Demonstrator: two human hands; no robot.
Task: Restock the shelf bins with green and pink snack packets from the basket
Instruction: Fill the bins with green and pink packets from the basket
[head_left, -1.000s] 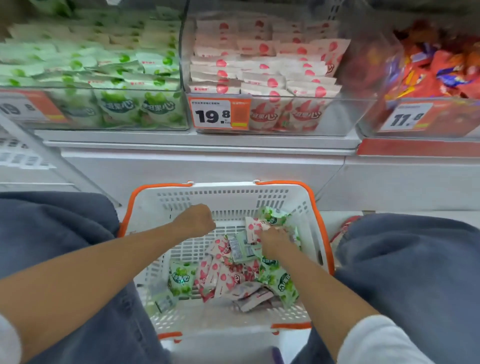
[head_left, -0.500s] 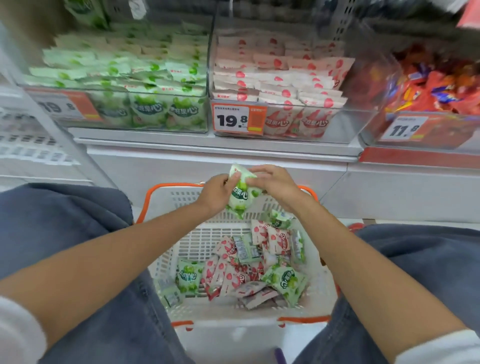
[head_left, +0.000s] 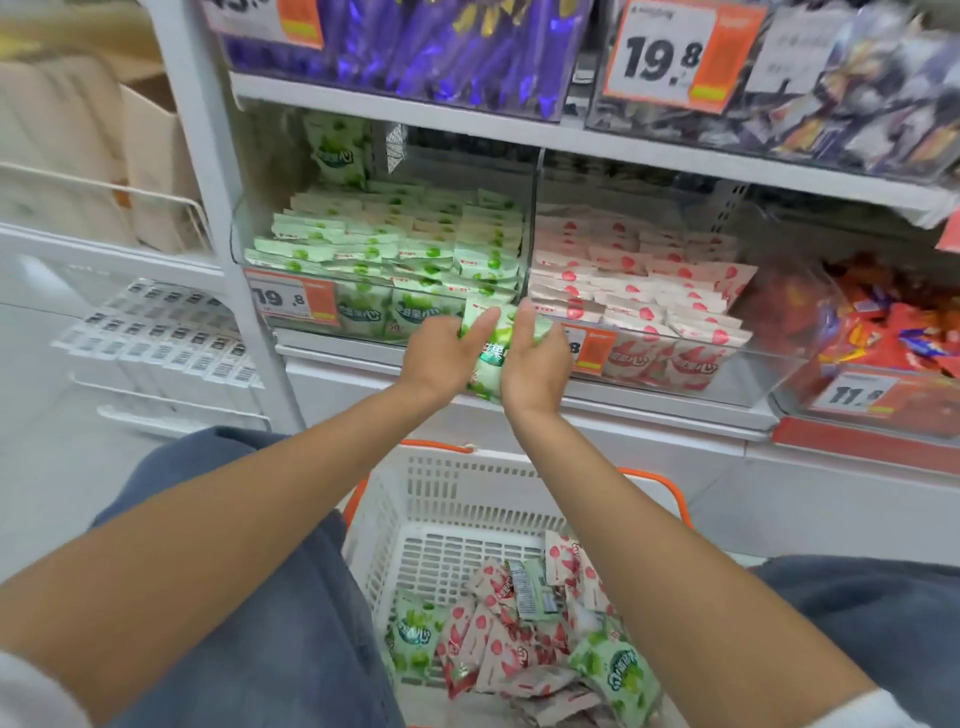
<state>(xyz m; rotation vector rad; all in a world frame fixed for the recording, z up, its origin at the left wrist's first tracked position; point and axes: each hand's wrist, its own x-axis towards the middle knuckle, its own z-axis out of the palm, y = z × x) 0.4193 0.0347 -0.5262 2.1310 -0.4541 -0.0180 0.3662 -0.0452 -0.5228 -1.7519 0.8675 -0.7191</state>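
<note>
A person restocking a store shelf holds a green packet (head_left: 492, 345) upright between both hands at the front lip of the green bin (head_left: 363, 319), close to the divider it shares with the pink bin (head_left: 727, 364). The left hand (head_left: 441, 353) grips the packet's left side with its forefinger stretched up along it, and the right hand (head_left: 537, 364) clamps the right side, so the hands sit close together with only the packet between them. The green bin is stacked with rows of matching packets behind an orange price tag (head_left: 291, 301), and the pink bin beside it is likewise well stocked. Below, between the person's knees, a white basket (head_left: 467, 467) with orange handles holds a loose pile of green and pink packets (head_left: 519, 639) on its floor. A bin of red snacks (head_left: 883, 332) stands further right.
</note>
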